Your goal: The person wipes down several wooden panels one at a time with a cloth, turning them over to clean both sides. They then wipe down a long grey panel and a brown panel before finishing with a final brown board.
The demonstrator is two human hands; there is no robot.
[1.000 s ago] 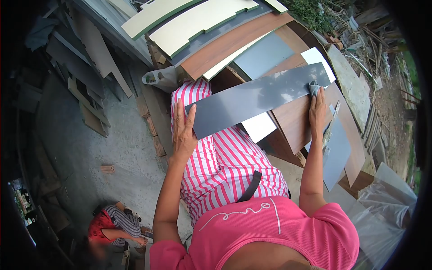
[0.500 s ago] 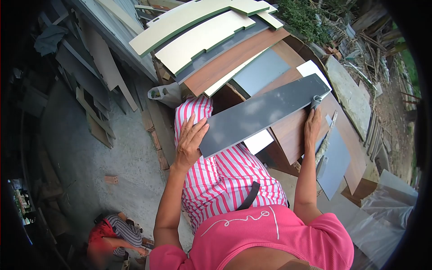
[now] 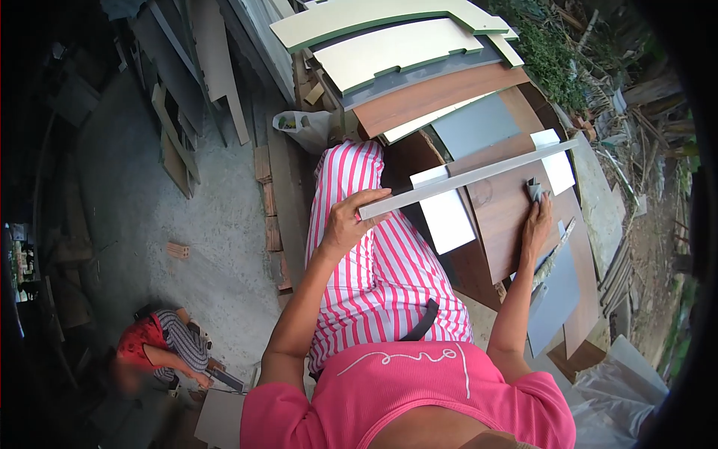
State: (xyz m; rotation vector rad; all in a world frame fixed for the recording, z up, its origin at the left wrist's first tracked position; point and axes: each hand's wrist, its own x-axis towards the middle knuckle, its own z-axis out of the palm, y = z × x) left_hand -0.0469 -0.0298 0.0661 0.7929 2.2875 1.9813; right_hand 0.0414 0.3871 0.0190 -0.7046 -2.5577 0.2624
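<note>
Two bare hands work near opposite ends of one long grey laminated panel point(image 3: 467, 178), which stands tipped on its long edge so that mostly its thin pale edge shows. Its long axis runs from the person's near left to the far right, across a brown wood-grain board point(image 3: 502, 217). The left hand point(image 3: 345, 223) is clamped around the near end, fingers curled over the top. The right hand point(image 3: 537, 227) lies on the brown board just short of the panel's far stretch. Its fingers reach to a small crumpled grey cloth point(image 3: 535, 188) between fingertips and panel; whether they pinch it cannot be told.
</note>
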